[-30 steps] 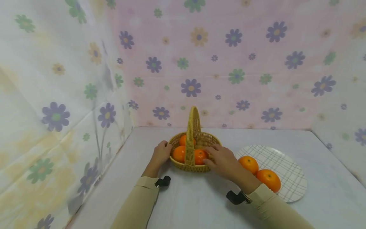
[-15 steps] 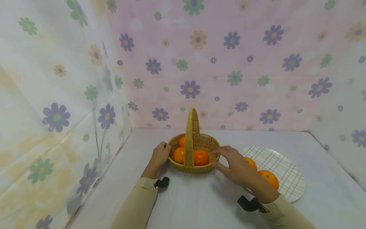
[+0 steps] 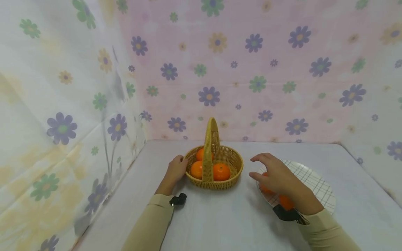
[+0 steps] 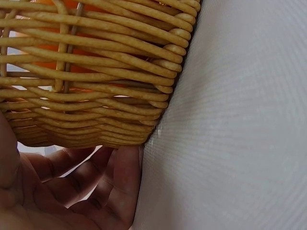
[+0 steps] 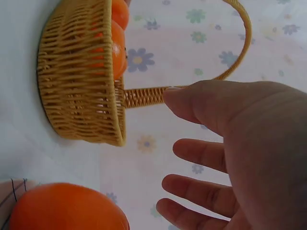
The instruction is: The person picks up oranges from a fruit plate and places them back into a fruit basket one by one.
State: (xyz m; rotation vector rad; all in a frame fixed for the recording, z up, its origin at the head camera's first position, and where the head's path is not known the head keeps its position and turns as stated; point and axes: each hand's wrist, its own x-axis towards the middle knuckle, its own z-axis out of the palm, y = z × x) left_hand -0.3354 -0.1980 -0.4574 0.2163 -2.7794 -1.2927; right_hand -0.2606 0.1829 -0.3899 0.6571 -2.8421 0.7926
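Note:
A wicker basket (image 3: pixel 224 185) with a tall arched handle stands on the table and contains three oranges (image 3: pixel 221 172). My left hand (image 3: pixel 176 171) holds the basket's left end, thumb side at the rim; in the left wrist view its fingers (image 4: pixel 125 184) bend against the woven wall. To the basket's right, my right hand (image 3: pixel 277 176) hovers with spread fingers and nothing in them. Beneath it lies a white checked plate (image 3: pixel 317 184), where two oranges (image 3: pixel 285 201) are partly covered by the hand. One orange (image 5: pixel 69 208) shows large in the right wrist view.
A white cloth covers the table (image 3: pixel 213 219). Flower-printed fabric (image 3: pixel 238 69) hangs behind it and along both sides. Each sleeve cuff has a black wrist mount (image 3: pixel 178 199) near it.
My right hand has moved from the orange inside the basket, out over its right rim, to above the plate. The left hand stays at the basket's left end.

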